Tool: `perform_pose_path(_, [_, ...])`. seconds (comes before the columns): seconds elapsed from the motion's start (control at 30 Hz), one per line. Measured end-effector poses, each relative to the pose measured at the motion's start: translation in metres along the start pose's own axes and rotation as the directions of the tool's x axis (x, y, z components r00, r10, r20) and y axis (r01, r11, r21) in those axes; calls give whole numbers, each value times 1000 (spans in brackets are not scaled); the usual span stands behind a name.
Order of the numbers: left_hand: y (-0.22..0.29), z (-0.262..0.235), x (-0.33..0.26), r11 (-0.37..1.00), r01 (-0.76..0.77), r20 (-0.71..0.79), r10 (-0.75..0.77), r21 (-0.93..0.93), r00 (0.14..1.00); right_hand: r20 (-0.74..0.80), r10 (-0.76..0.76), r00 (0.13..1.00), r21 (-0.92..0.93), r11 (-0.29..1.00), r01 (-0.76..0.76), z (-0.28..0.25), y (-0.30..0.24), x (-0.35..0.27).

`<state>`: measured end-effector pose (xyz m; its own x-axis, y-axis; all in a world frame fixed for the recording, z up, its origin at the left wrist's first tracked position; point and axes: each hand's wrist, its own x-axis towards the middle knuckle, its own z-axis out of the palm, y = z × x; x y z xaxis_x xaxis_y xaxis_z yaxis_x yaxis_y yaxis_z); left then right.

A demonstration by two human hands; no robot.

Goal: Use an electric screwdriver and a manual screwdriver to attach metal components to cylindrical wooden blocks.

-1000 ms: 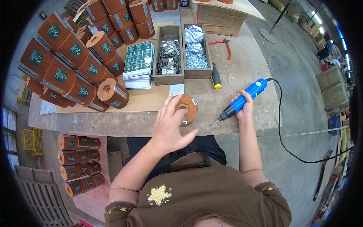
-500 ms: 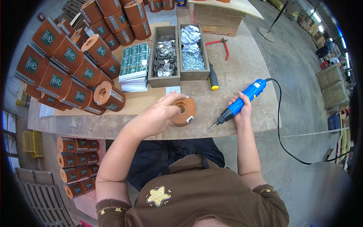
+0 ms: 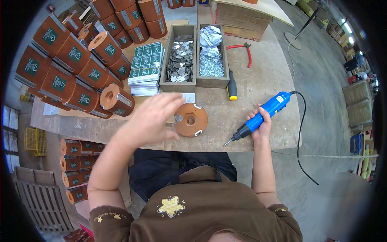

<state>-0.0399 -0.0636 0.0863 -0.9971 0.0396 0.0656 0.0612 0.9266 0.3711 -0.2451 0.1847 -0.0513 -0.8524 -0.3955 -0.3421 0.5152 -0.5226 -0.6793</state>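
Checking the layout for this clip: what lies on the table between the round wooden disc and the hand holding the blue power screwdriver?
In the head view, only bare table lies between the wooden disc and the right hand.

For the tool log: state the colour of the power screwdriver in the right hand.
Blue body, black nose and cord, on the power screwdriver in the right hand; head view.

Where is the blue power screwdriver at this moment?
In the head view, the blue power screwdriver is on the person's right, gripped in the right hand over the table's near edge, right of the round wooden disc.
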Motion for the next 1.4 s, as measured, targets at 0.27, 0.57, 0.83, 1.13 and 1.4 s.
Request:
perform_pose_path(0.27, [-11, 73, -26, 998, 4, -399, -28, -61, 916, -27, -2, 1000, -6, 1000, 2, 7, -2, 6])
perform_pose_path(0.57, [-5, 82, -28, 998, 10, -495, -39, -62, 868, -104, -73, 992, -89, 994, 64, 13, -5, 18])
perform_pose_path(0.83, [-3, 89, -31, 999, -8, -565, -24, -53, 824, -27, -290, 957, -636, 743, 207, 25, -10, 44])
perform_pose_path(1.13, [-2, 100, -29, 999, 0, -636, -34, -54, 771, -10, -405, 914, -986, 154, 58, 31, 2, 60])
perform_pose_path(1.4, [0, 99, -30, 997, -6, -668, -51, -82, 742, -44, -380, 924, -922, -340, -184, 76, 4, 33])
